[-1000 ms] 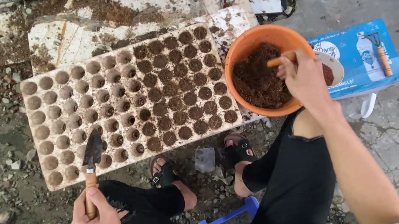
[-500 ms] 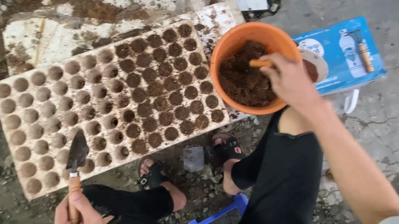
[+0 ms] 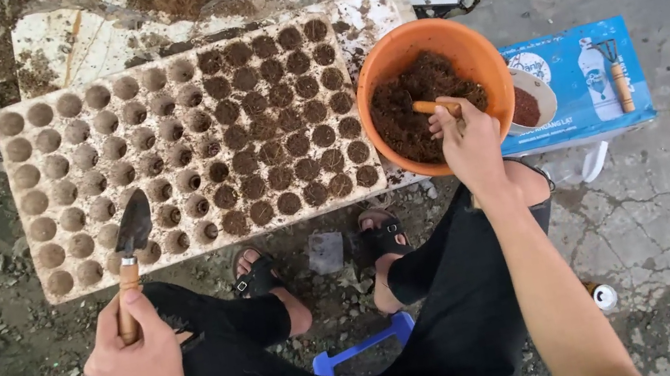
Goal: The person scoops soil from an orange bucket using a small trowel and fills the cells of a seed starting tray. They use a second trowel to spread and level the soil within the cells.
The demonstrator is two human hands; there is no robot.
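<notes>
Two tools are in hand at once, so we take the seedling tray (image 3: pixel 190 149) as our landmark for everything. Our left hand (image 3: pixel 138 346) sits near the tray's front edge, its grip closed around the wooden handle of a small trowel (image 3: pixel 130 251), whose dark blade lies flat over the front rows of cells. Our right hand (image 3: pixel 469 141) is off the tray's right end, over the orange bowl (image 3: pixel 476 53) of dark soil, its grip closed on the wooden handle of a second tool (image 3: pixel 436 108) whose head is buried in the soil, so we cannot tell its shape.

Cells toward the tray's right and back look filled dark; those at its left end and front-left look pale and empty. Beyond the bowl, further right of the tray, lies a blue box (image 3: pixel 602 86) with a small dish (image 3: pixel 533 100) of reddish-brown material on it.

To do this scoop well, we judge it best to load only a modest heap, keep the tool level while crossing from bowl to tray, and steady the tray with the trowel hand. Overfilling would likely spill soil between the cells.
</notes>
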